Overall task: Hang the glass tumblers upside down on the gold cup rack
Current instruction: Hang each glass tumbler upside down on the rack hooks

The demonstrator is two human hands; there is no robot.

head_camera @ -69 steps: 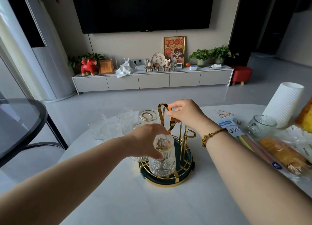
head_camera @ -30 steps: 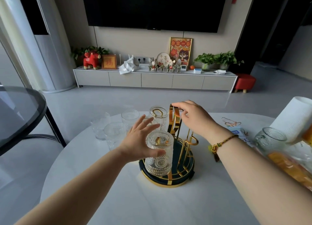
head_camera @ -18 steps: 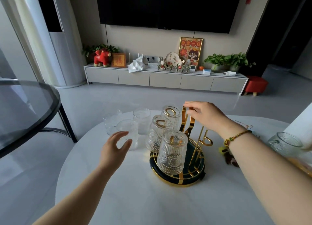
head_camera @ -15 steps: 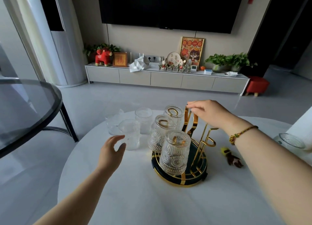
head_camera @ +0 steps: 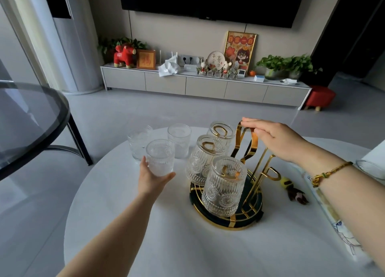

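The gold cup rack (head_camera: 258, 168) stands on a dark round base on the white table. Three ribbed glass tumblers hang upside down on its left pegs: the nearest (head_camera: 224, 186), a middle one (head_camera: 201, 160) and a far one (head_camera: 220, 134). My right hand (head_camera: 270, 138) rests on the rack's top handle and grips it. My left hand (head_camera: 152, 178) wraps around an upright tumbler (head_camera: 160, 157) standing on the table left of the rack. Two more upright tumblers stand behind it, one far left (head_camera: 137, 144) and one (head_camera: 179, 140) closer to the rack.
A dark glass side table (head_camera: 31, 118) sits at the left. A small toy figure (head_camera: 294, 191) lies right of the rack, with packets (head_camera: 333, 214) and a glass jar (head_camera: 370, 168) at the right edge. The white table's (head_camera: 166, 235) near part lies in front of the rack.
My left hand let go of the nearest hung tumbler, moved left and closed around an upright tumbler. My right hand stayed on the rack handle. The view shifted left.
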